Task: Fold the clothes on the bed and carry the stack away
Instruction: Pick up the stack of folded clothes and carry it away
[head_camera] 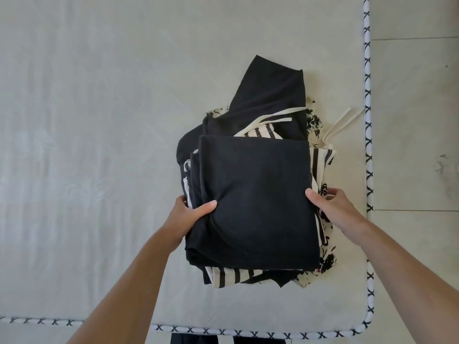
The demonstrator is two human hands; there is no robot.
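A stack of folded clothes sits near the right side of the bed (99, 120). On top lies a folded black garment (255, 194). Under it show a cream and black striped piece (228, 275) and a cream piece with black floral print (314, 122). A black sleeve or leg (270, 90) sticks out at the far end. My left hand (188, 217) grips the stack's left edge, thumb on top of the black garment. My right hand (332, 207) grips the right edge, thumb on top and fingers under the layers.
The mattress has a white piping with black crosses along its front edge (223, 331) and right edge (367, 120). Pale floor tiles (417, 120) lie to the right of the bed. Cream drawstrings (342, 120) trail from the stack toward the right edge.
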